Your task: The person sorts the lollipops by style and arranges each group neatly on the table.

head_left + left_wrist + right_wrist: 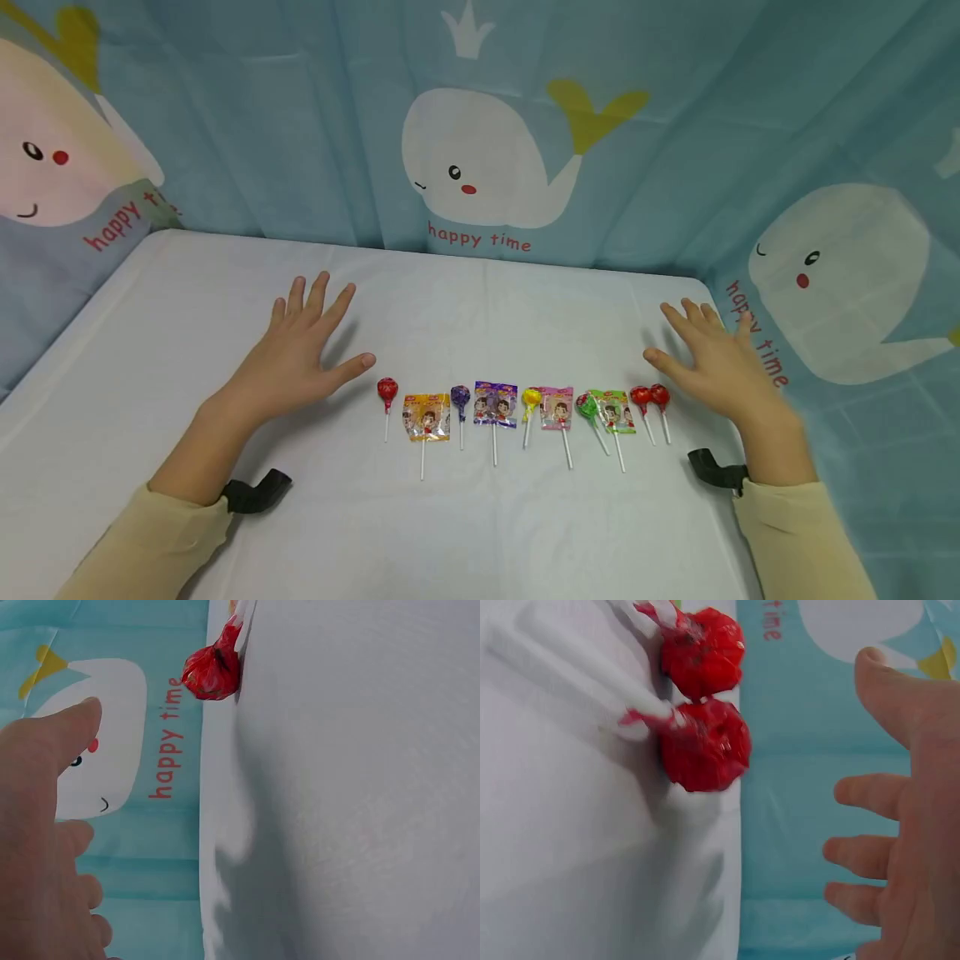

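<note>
My left hand (pixel 300 354) and right hand (pixel 712 362) hover released, fingers spread, over the white desk (pixel 487 533), flanking the lollipop row (pixel 525 408) at centre frame, whale-print curtain (pixel 480 158) filling the top.

"happy time" in red letters beneath each whale on the blue curtain (pixel 300 125)

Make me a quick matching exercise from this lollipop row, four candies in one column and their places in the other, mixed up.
Things:
1. purple round lollipop
2. yellow round lollipop
3. single red lollipop
4. pair of red lollipops

Places:
A. nearest the right hand
B. nearest the left hand
C. just right of the orange packet
D. just left of the pink packet

Pairs: 1-C, 2-D, 3-B, 4-A
</note>
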Available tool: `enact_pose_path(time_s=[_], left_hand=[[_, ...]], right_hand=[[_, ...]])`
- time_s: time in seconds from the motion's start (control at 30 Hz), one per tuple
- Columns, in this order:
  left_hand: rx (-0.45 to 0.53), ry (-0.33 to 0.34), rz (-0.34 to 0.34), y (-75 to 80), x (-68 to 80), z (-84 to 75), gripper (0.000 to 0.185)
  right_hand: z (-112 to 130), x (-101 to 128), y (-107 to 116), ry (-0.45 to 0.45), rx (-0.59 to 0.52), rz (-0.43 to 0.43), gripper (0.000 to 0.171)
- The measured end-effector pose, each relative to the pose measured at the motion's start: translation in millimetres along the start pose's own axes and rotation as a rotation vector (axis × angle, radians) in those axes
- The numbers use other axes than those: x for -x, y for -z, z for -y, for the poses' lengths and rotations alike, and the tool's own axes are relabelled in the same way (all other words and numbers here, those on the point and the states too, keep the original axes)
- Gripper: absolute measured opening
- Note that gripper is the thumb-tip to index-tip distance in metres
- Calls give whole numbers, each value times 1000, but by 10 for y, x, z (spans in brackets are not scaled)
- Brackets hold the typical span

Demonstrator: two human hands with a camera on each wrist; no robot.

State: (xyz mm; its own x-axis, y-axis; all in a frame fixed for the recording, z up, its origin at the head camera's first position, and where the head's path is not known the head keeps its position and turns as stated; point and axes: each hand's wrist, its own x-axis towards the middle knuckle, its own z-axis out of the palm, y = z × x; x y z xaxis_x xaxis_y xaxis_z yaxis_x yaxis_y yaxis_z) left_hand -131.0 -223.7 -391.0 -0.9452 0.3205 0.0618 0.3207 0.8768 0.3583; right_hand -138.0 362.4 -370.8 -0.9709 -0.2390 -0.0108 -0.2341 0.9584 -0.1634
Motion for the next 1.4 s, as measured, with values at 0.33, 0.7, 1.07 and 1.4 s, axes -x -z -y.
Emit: enact_pose_path(time_s=[0.33,0.7,1.07,1.4], left_hand=[[124,40,91,65,54,-103,109],[297,-50,80,-108,114,-229,102],[383,-195,56,-288,64,-441,97],[395,-297,77,-467,94,-465,76]], right_hand=[[297,-6,46,69,-141,10,76],[590,-48,-153,200,-221,-19,61],[984,-104,-282,351,-267,-11,52],[1321,-151,-359,429,-266,16,56]])
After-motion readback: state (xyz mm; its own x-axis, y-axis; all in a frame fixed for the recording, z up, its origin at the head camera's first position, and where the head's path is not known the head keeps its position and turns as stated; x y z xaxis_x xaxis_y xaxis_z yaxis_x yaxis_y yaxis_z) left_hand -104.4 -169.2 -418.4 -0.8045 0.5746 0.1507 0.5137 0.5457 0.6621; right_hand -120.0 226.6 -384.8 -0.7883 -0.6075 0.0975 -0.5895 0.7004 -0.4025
